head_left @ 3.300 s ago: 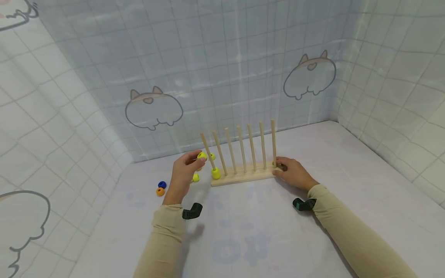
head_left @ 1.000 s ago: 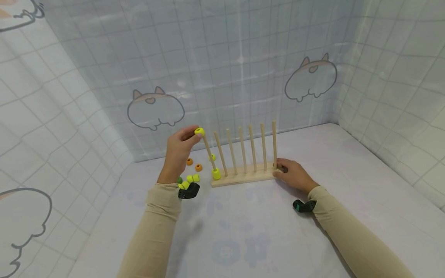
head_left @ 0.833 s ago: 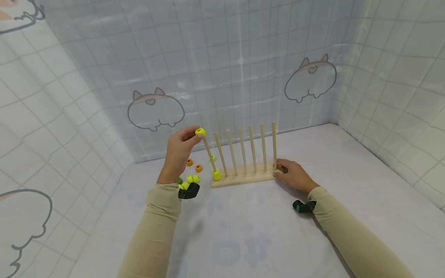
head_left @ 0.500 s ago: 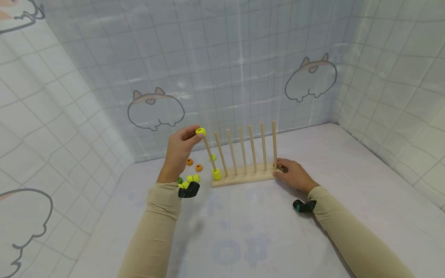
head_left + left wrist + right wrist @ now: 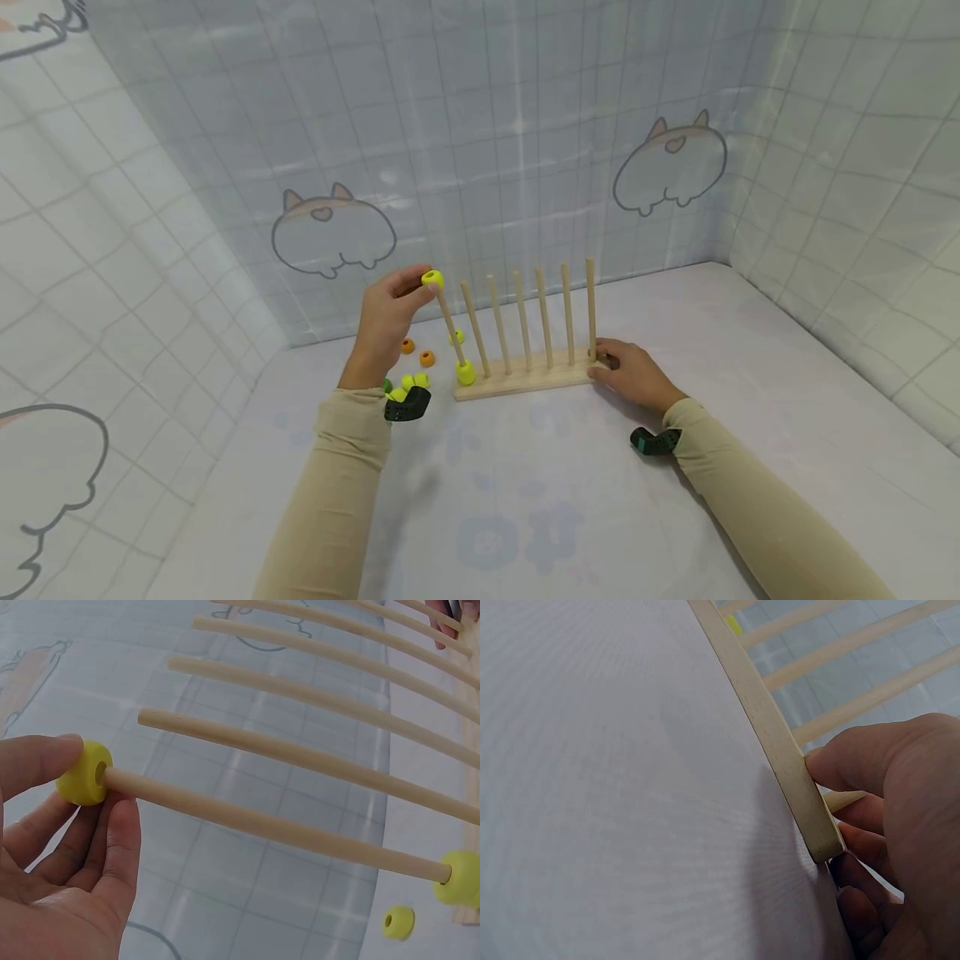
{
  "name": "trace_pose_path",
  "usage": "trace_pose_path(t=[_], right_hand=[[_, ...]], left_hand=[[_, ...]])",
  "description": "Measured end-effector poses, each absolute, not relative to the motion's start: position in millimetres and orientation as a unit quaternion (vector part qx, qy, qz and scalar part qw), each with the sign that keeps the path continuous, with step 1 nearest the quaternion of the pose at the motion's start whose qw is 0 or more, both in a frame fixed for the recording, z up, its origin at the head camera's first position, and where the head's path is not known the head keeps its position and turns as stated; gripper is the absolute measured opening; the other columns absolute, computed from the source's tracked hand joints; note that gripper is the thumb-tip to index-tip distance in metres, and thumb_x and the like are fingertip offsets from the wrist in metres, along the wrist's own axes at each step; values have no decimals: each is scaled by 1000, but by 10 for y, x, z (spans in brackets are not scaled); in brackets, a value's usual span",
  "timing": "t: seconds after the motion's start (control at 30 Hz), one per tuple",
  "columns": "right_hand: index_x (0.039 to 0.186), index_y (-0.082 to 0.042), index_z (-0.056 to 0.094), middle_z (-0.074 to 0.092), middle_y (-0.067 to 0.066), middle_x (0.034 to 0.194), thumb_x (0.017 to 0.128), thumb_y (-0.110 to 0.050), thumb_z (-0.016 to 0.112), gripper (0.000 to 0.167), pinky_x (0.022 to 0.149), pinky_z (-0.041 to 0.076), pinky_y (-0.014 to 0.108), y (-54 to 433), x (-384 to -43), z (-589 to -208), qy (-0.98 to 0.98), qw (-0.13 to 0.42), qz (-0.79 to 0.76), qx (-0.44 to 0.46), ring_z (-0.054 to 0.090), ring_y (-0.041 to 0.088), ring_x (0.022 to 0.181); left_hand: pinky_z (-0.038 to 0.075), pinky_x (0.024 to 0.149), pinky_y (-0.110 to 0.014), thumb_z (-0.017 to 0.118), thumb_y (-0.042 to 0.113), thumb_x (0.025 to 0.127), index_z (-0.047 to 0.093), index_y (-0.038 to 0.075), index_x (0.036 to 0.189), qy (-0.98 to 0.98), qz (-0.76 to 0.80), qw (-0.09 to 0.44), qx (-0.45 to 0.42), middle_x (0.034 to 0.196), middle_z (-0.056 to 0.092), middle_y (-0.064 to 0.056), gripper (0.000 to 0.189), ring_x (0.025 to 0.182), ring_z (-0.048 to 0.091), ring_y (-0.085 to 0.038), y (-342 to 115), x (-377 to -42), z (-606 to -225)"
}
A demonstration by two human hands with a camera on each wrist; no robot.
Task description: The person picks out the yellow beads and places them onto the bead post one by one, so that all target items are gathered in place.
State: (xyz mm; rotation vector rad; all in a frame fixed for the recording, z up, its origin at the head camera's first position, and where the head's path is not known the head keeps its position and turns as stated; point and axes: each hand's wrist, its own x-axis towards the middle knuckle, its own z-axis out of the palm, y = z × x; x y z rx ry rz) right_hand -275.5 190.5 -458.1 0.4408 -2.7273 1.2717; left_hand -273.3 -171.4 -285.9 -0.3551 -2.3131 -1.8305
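Observation:
My left hand (image 5: 385,321) pinches a yellow bead (image 5: 85,773) between thumb and fingers at the top of the leftmost peg (image 5: 262,823). In the left wrist view the peg's tip meets the bead's hole. Low on that same peg sits more yellow beadwork (image 5: 466,372), against the base. The wooden peg rack (image 5: 525,382) carries a row of several upright pegs, the others bare. At its right end my right hand (image 5: 633,375) grips the base, thumb on the near edge and fingers behind, as the right wrist view shows.
Left of the rack lie loose yellow beads (image 5: 415,381), orange beads (image 5: 427,358) and a green bead (image 5: 387,386), partly behind the left wrist. Another yellow bead (image 5: 458,337) lies behind the leftmost peg. A tiled-pattern backdrop (image 5: 480,150) rises behind the table.
Since the oldest frame, my left hand has raised the yellow bead from low beside the leftmost peg to its top. Over the last second it stays nearly still there. My right hand keeps its grip.

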Motion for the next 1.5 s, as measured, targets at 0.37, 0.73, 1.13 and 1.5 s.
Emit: trace_pose_path(t=[0.37, 0.73, 1.13, 1.5], right_hand=[[132, 2, 62, 51, 20, 146, 94, -19, 70, 44, 108, 39, 55, 1908, -2758, -4550, -892, 48, 423, 148, 48, 40, 132], [134, 4, 60, 47, 21, 149, 95, -19, 70, 47, 110, 37, 55, 1885, -2759, -4597, -892, 46, 424, 146, 45, 42, 135], [134, 5, 59, 47, 22, 148, 95, -19, 69, 47, 111, 36, 56, 1888, -2735, -4540, -902, 48, 405, 142, 45, 43, 134], [134, 6, 58, 46, 22, 149, 95, -18, 69, 47, 112, 34, 56, 1902, -2733, -4525, -901, 48, 407, 142, 42, 43, 136]], left_hand=[[41, 109, -36, 71, 20, 96, 60, 9, 137, -771, -620, 87, -120, 129, 63, -8, 45, 118, 58, -21, -1708, -2732, -2856], [43, 108, -35, 71, 18, 96, 61, 8, 136, -768, -623, 88, -119, 128, 63, -9, 43, 117, 59, -20, -1717, -2743, -2886], [43, 108, -36, 71, 18, 95, 61, 8, 137, -767, -623, 88, -125, 127, 63, -10, 44, 116, 59, -20, -1709, -2754, -2882], [43, 108, -36, 71, 19, 96, 60, 9, 138, -769, -623, 71, -126, 128, 62, -9, 44, 116, 58, -21, -1706, -2745, -2889]])
